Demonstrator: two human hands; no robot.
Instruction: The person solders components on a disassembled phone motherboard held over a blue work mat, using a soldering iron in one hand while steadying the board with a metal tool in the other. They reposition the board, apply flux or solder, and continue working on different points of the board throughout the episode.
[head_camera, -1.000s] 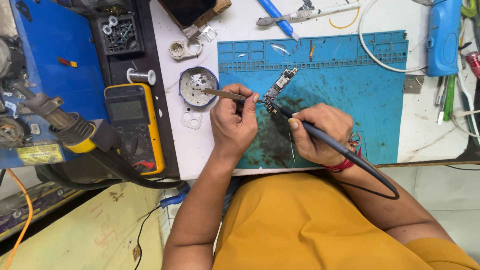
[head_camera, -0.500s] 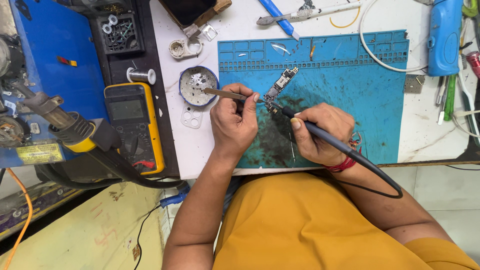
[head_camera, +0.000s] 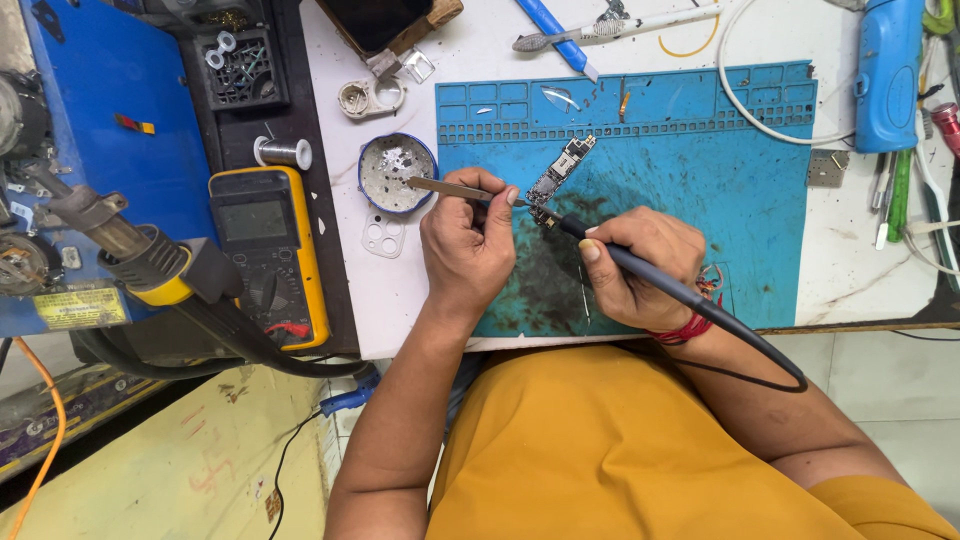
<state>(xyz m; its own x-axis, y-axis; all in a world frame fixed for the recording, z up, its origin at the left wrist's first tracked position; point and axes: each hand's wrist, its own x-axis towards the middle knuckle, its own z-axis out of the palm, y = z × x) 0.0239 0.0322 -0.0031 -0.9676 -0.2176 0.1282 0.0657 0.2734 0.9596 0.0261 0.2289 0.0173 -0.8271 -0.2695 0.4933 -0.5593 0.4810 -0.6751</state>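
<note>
At the middle of the frame both hands meet over a small circuit board (head_camera: 560, 172) that lies slanted on the blue work mat (head_camera: 730, 210), near the mat's upper left part. The left hand (head_camera: 465, 245) is clenched around a pair of metal tweezers (head_camera: 455, 188), whose tips point right and reach the lower end of the board. The right hand (head_camera: 640, 268) grips a dark soldering iron (head_camera: 640, 270) like a pen, its tip touching the same lower end of the board just beside the tweezer tips; its black cable (head_camera: 770, 355) loops off over the table edge to the lower right.

Left of the tweezers sits a small round blue-rimmed dish (head_camera: 397, 172) with grey residue inside, and below it a clear plastic frame with round holes (head_camera: 382, 236). A yellow multimeter (head_camera: 268, 250) lies at the left on the dark strip of the table (head_camera: 860, 270), with a hot-air handpiece (head_camera: 150, 262) further left.

Judging from how things lie, the soldering work on the board looks to be in mid-course: iron and tweezers are both engaged at one spot, the board is bare and out of any housing, and dark smears stain the mat around it. Whether a part is being lifted off or set down is too small to tell, so how much remains cannot be said beyond this joint being unfinished
</note>
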